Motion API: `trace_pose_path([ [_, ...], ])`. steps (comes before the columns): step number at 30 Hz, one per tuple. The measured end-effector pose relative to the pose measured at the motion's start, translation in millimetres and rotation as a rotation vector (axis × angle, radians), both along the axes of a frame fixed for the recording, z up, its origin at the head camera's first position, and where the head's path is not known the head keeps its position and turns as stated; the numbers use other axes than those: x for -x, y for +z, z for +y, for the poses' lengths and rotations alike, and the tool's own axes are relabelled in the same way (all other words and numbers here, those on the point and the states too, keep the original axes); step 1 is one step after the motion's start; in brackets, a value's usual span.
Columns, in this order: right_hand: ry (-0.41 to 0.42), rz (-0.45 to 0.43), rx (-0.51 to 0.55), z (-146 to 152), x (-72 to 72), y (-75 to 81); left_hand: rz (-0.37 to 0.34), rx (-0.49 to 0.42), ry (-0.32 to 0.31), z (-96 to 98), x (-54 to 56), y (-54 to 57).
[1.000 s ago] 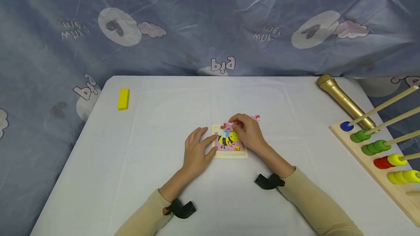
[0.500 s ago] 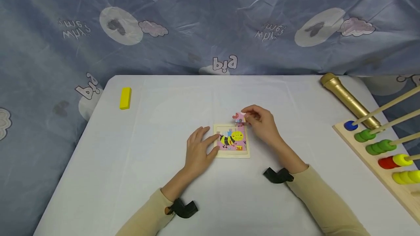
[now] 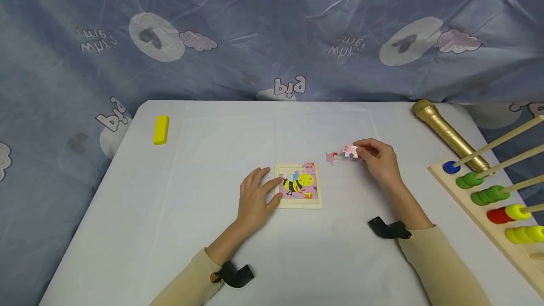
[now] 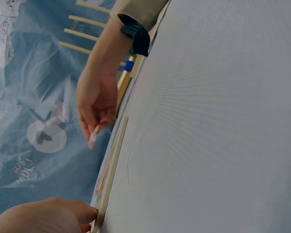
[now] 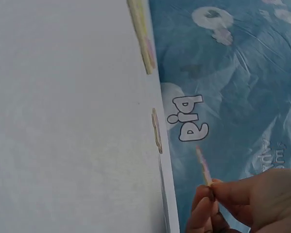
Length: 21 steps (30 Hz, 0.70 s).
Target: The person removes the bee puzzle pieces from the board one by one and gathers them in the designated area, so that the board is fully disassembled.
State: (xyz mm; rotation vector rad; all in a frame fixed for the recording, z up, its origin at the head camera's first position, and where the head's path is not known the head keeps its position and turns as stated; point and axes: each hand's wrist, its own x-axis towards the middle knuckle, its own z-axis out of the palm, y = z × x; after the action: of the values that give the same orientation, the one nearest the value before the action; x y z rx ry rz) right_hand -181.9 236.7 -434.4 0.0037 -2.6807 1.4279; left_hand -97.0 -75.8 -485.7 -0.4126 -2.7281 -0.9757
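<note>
A small wooden puzzle tray with a bee picture lies mid-table; its upper-left part shows bare wood. My left hand touches the tray's left edge with index finger and thumb, the other fingers stretched out. To the right, my right hand pinches a pink puzzle piece between thumb and fingertips. That piece appears edge-on above the table in the right wrist view, at the fingertips of the right hand. Just left of it, a second pink piece lies loose on the cloth.
A yellow block sits at the far left. On the right stand a wooden bead rack with upright pegs and coloured rings, and behind it a gold microphone. A blue-grey curtain hangs behind the white table.
My right hand has lifted the pink piece off the tray's top and carried it right, past the loose piece. The left hand has stayed at the tray's left edge.
</note>
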Motion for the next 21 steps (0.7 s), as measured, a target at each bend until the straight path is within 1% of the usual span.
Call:
trace_pose_path([
  [5,-0.003,-0.014,-0.022,3.8,0.0,-8.6,0.003,0.001,-0.002,0.2,-0.6,-0.3],
  [11,-0.009,0.005,-0.129,3.5,0.3,-17.5,-0.007,0.003,-0.006,-0.5,-1.0,-0.1],
  [21,-0.018,0.002,-0.188,1.2,1.3,-19.8,-0.006,-0.002,-0.003,-0.5,-1.1,0.6],
])
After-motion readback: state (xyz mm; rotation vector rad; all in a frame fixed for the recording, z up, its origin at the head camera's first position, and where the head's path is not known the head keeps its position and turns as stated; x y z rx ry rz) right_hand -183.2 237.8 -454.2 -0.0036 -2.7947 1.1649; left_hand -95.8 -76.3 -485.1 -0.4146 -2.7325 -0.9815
